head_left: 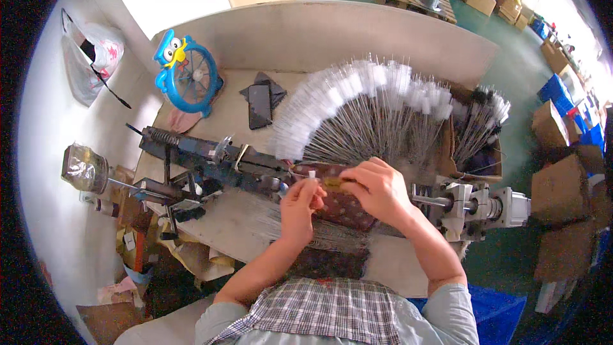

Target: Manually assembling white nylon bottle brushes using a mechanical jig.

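Note:
My left hand [301,206] is closed in a pinch, and a small white piece [312,174] sticks up from its fingertips. Close beside it, the fingers of my right hand [378,190] pinch a small yellowish piece [332,182], too small to tell its kind. Both hands are over a dark red patterned cloth [345,207]. Just beyond them, many thin wire brushes with white bristle tips [345,96] lie fanned out. Loose thin wires [332,233] lie under and in front of my hands.
A dark metal machine [211,153] stretches along the left. A motor with a shaft [491,207] stands at the right. Black-tipped brushes [482,118] sit in a cardboard box [454,153]. Farther back are a phone [260,106] and a blue toy-shaped fan [191,80] before a curved partition [345,35].

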A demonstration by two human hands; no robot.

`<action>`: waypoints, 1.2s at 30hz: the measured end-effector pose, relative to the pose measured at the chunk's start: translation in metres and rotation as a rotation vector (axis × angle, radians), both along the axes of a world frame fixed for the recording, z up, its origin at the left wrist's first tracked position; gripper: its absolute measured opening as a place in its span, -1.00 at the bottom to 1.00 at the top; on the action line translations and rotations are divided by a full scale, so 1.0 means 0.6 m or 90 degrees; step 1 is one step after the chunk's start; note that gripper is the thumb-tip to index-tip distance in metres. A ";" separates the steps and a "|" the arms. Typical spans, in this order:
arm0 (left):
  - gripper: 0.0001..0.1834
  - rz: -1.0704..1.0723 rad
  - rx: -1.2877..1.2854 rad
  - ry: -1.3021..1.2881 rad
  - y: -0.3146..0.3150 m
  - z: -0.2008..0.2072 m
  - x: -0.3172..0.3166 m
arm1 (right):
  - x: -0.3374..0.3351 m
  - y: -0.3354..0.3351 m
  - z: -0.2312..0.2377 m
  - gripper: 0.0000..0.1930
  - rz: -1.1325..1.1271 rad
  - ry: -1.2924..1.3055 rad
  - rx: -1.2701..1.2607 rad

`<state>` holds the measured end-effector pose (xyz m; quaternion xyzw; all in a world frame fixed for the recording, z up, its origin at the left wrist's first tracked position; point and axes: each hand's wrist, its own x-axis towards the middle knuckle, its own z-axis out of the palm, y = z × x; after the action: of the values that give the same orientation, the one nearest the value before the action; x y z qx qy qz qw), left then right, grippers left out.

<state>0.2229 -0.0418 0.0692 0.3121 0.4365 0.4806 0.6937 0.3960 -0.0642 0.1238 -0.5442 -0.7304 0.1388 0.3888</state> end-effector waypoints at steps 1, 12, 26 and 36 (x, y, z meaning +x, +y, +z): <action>-0.83 0.001 0.000 0.001 0.005 0.006 -0.005 | -0.015 0.014 0.003 -0.88 -0.039 -0.038 0.062; -0.74 -0.103 -0.035 -0.008 0.017 0.011 -0.033 | -0.071 0.062 -0.015 -0.83 -0.034 -0.057 -0.054; -0.60 -0.011 -0.106 -0.273 0.014 -0.006 -0.032 | -0.138 0.042 -0.016 -0.69 -0.153 -0.153 0.067; -0.88 0.041 -0.097 -0.227 0.015 0.005 -0.013 | -0.111 0.027 -0.015 -0.79 -0.128 -0.172 0.155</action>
<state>0.2151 -0.0327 0.0724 0.1543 0.3514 0.5155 0.7662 0.3291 -0.0478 0.1150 -0.5770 -0.7291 -0.0641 0.3624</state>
